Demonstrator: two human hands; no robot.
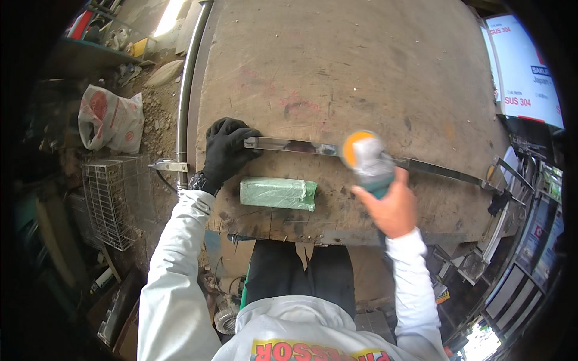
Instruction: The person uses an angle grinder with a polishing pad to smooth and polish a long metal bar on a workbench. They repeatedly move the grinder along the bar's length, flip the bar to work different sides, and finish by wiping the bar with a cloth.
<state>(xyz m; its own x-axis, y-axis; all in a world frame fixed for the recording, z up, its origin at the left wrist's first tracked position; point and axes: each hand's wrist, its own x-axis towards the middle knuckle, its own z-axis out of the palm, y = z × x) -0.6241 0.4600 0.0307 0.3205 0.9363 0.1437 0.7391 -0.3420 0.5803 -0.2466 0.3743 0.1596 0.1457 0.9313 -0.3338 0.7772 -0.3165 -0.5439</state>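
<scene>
My left hand (230, 150), in a black glove, is closed on the left end of a long shiny metal strip (295, 145) that runs to the right across the wooden bench. Bare and a little blurred, my right hand (392, 204) wraps round the body of an angle grinder (368, 161) with an orange disc. The grinder's head covers the middle of the strip; whether the disc touches the metal I cannot tell. Between my body and the strip lies a green block (277, 193) in clear plastic wrap, its right end torn.
A metal pipe (191, 84) runs along the wooden bench's (361, 72) left edge, with a small clamp-like bracket (170, 166) on it. Left of the bench are a white plastic bag (111, 120) and a wire cage (110, 201). Printed panels (524, 72) stand at the right.
</scene>
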